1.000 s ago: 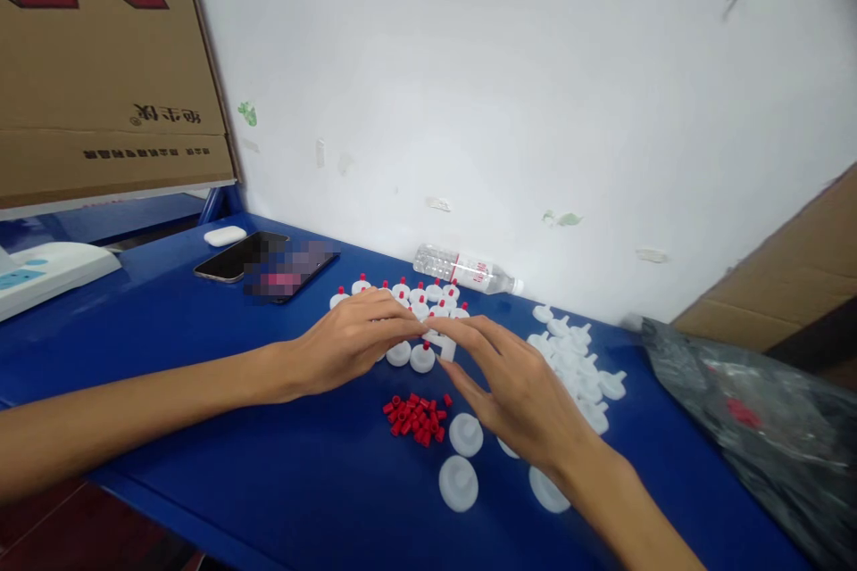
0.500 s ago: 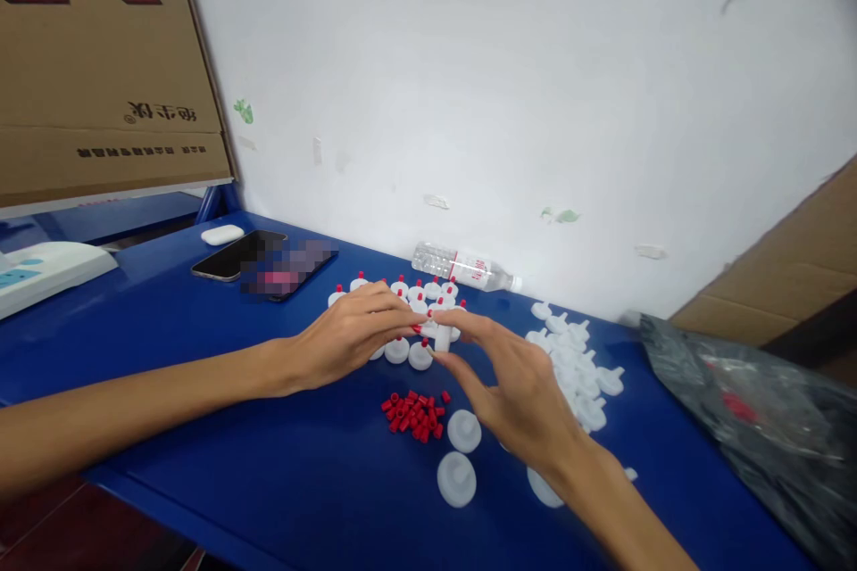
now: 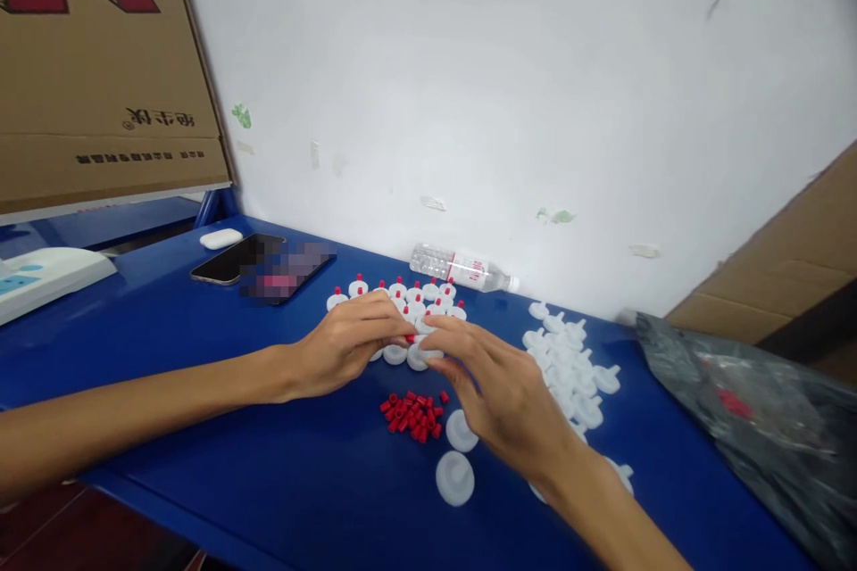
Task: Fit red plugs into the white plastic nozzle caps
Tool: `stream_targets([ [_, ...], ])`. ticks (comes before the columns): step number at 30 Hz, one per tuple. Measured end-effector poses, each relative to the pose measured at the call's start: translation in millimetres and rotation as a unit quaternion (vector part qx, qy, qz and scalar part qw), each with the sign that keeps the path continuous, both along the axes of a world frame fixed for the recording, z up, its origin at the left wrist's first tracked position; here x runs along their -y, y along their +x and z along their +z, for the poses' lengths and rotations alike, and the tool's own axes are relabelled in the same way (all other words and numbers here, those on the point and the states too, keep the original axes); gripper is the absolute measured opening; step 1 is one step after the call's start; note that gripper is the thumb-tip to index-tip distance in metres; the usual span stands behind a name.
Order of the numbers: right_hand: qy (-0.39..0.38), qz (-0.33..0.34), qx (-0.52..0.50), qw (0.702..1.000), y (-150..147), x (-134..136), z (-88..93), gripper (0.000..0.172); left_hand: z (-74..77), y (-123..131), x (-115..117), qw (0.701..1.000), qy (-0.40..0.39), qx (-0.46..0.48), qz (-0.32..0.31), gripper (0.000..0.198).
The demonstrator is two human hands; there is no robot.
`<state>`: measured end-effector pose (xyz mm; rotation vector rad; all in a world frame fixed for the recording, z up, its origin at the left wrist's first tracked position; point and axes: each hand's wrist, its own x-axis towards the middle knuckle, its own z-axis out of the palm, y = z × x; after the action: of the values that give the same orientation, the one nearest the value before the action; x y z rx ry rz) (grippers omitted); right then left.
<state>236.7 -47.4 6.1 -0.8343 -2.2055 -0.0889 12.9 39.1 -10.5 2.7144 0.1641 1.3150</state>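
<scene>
My left hand (image 3: 352, 339) is closed, with a small red cap (image 3: 410, 338) pinched at the fingertips. My right hand (image 3: 502, 384) has its fingers closed on a white spouted lid, most of which they hide. The lid's narrow spout points left and meets the red cap between the two hands. Under and behind my fingers stand several white lids (image 3: 357, 288) topped with red caps. Just in front of the hands lies a pile of loose red caps (image 3: 411, 416). Two bare white lids (image 3: 455, 478) rest flat beside that pile.
More white spouted lids (image 3: 569, 361) lie heaped to the right. A plastic bottle (image 3: 461, 268) lies along the wall. Phones (image 3: 234, 259) and a white case (image 3: 220, 238) are at the left, near a white device (image 3: 54, 277). A dark plastic bag (image 3: 729, 428) covers the right edge.
My hands have come closer together and slightly lower. The white lid in my right hand is now mostly covered by the fingers, its spout against the red cap.
</scene>
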Motion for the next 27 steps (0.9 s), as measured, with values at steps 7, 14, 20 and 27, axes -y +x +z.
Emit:
stream_targets([
  [7, 0.010, -0.061, 0.167, 0.984, 7.9, -2.7, 7.1, 0.033, 3.2, 0.6, 4.2, 0.997, 0.039, -0.040, 0.046, 0.019],
  [14, -0.036, -0.138, 0.171, 0.975, 32.0, -16.2, 2.2, 0.031, 7.4, -3.3, -2.8, 0.993, 0.090, -0.039, 0.070, 0.016],
  [20, -0.115, -0.110, 0.174, 0.972, 28.9, -14.4, 4.3, 0.032, 9.3, -3.6, -4.3, 0.992, 0.093, -0.055, 0.062, 0.015],
  [27, -0.060, -0.208, 0.125, 0.968, 55.2, -26.8, 9.4, 0.037, 5.0, -3.7, -2.7, 0.993, 0.064, -0.072, 0.063, 0.015],
])
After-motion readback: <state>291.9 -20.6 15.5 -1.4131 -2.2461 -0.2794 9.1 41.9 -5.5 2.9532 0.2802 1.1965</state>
